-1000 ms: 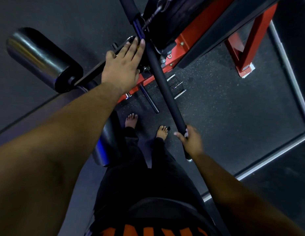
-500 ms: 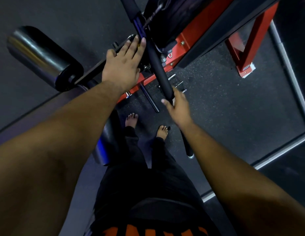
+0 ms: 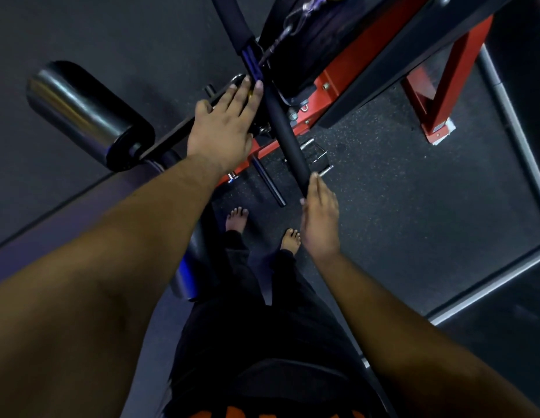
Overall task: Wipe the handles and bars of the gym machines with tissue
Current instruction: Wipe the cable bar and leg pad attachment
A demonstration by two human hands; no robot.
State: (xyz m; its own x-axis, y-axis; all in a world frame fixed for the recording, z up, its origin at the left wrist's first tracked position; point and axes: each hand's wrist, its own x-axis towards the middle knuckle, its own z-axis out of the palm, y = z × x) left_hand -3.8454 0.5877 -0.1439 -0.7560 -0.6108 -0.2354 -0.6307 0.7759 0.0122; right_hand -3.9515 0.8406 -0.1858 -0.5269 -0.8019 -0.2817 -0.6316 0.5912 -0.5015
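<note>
Long black padded bar (image 3: 288,137), slanting from the top centre of the view down toward the lower right, crossing in front of a red machine frame (image 3: 350,82). Right hand (image 3: 320,220) wrapped around the bar's lower stretch, thumb on the near side and fingers curling over the far side, gripping it. Tissue not visible; presumably tucked inside that grip, so cannot confirm it. Judged to be mid-wipe along the bar, the grip loose enough to slide. Left hand (image 3: 225,128) laid flat, fingers straight and together, palm down on the black arm (image 3: 172,135) of the machine just beside the bar, fingertips near a blue strap (image 3: 253,63) at the bar's centre; likely bracing the machine so the bar does not swing. Both forearms reaching forward and down from the bottom corners. Shiny black roller pad (image 3: 84,113) off to the left. Bare feet (image 3: 237,217) on dark speckled floor (image 3: 413,191) below.
</note>
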